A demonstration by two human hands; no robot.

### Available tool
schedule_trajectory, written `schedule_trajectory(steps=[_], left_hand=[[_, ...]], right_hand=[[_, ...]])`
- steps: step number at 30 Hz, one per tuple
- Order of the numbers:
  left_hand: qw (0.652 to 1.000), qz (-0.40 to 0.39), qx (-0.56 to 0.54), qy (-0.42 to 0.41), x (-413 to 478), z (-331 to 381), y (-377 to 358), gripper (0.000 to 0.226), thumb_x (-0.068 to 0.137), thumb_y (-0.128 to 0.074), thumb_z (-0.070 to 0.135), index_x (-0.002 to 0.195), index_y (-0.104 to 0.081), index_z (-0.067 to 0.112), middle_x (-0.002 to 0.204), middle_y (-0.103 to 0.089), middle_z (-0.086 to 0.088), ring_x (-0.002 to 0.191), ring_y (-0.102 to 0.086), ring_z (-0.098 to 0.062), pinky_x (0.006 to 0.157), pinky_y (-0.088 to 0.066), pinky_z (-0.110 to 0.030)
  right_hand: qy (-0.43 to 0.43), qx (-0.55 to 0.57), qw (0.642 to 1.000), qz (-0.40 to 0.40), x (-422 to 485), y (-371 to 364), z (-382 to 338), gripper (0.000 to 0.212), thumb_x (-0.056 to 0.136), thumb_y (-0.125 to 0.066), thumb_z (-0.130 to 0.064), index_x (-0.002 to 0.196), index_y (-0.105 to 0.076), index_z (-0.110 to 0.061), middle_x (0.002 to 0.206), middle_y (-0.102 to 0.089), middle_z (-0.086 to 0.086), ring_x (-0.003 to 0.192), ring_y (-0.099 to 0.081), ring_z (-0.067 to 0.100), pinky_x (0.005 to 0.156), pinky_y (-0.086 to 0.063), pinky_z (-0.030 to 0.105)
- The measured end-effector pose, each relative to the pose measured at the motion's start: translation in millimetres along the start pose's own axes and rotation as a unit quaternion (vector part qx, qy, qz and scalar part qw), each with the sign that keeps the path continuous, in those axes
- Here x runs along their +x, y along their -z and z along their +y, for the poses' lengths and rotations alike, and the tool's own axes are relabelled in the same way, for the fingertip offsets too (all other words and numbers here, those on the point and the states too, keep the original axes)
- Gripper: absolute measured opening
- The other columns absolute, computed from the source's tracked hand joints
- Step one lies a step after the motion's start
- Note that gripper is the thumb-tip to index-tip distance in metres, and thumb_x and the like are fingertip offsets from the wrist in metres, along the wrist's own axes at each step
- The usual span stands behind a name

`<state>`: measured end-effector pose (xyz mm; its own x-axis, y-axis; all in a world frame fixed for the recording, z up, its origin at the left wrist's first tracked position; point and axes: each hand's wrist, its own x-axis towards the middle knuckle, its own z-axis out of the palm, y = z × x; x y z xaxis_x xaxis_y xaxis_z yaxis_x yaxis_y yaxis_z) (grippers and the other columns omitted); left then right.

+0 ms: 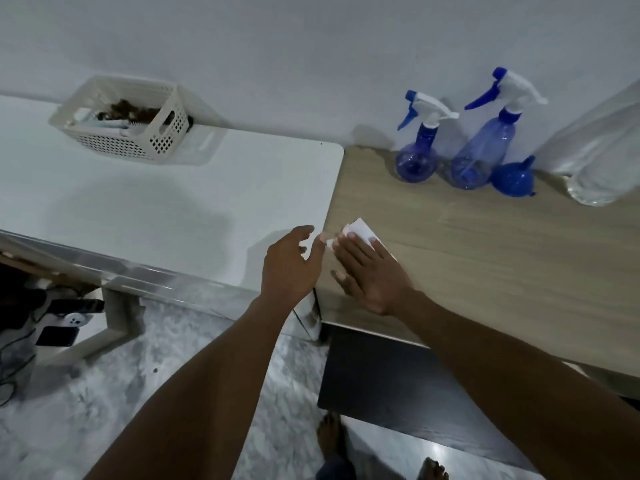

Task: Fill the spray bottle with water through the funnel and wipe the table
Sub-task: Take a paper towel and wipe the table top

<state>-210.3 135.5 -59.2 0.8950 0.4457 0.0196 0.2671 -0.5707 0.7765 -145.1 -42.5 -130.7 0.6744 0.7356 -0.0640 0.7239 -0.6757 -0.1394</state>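
One white cloth (360, 232) lies flat under the straight-fingered right grip (367, 271); left grip (291, 261) wide, empty.

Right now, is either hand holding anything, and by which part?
Nothing gripped. The right hand presses the white wipe flat on the wooden table with straight fingers, covering its near end. The left hand is open and empty.

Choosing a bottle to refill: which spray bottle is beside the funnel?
The taller spray bottle: the funnel sits beside its base; the shorter bottle stands left of it.
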Motion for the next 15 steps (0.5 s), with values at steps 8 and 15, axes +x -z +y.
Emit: schedule_trajectory(steps=[8, 15], left_hand=[[0.997, -0.056, 0.046, 0.015, -56.2, 42.8, -55.8, 0.036, 0.094, -0.059, 0.048, 0.122, -0.068, 0.027, 0.114, -0.071, 0.009, 0.090, -0.068, -0.007, 0.088, -0.052, -0.027], [0.992, -0.116, 0.047, -0.004, -129.6, 106.9, -151.8, 0.038, 0.094, -0.059, 0.047, 0.122, -0.067, 0.023, 0.114, -0.071, 0.005, 0.095, -0.066, -0.008, 0.087, -0.048, -0.023]], right_hand=[[0.019, -0.015, 1.000, -0.002, -104.8, 5.3, 54.9, 0.068, 0.103, -0.010, -0.056, 0.160, -0.017, -0.020, 0.167, -0.013, -0.002, 0.155, -0.006, 0.017, 0.123, -0.014, 0.045], [-0.037, -0.033, 0.999, 0.017, -238.1, 15.7, 153.2, 0.067, 0.103, -0.016, -0.055, 0.159, -0.021, -0.018, 0.166, -0.017, -0.001, 0.154, -0.009, 0.018, 0.122, -0.019, 0.045]])
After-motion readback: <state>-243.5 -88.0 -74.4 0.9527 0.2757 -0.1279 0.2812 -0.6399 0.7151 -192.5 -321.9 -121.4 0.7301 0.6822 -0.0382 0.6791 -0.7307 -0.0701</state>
